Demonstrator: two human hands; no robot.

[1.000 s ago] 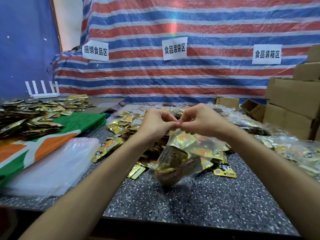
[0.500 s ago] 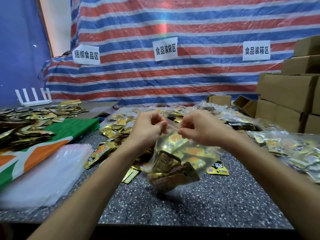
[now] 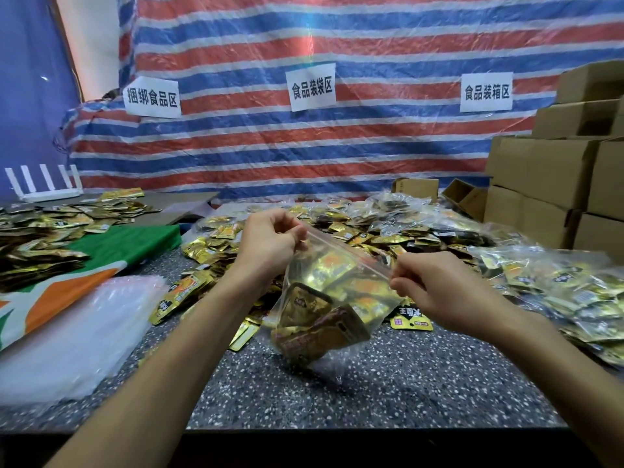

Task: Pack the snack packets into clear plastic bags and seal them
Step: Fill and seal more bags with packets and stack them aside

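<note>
A clear plastic bag (image 3: 332, 298) filled with several gold and brown snack packets hangs above the speckled table (image 3: 388, 393). My left hand (image 3: 270, 243) pinches the left end of the bag's top strip. My right hand (image 3: 435, 285) pinches the right end of the same strip, lower and further right. The strip runs taut and slanted between the two hands. Loose gold snack packets (image 3: 209, 251) lie in a heap behind the bag.
A stack of empty clear bags (image 3: 77, 332) lies at the left front beside a green and orange cloth (image 3: 101, 261). Filled clear bags (image 3: 553, 285) pile up on the right. Cardboard boxes (image 3: 557, 184) stand at the far right. A striped tarp with paper signs hangs behind.
My hands were together at the middle of the bag's top. They have slid apart along the strip, the right one moving right and down, the left one staying near the left end.
</note>
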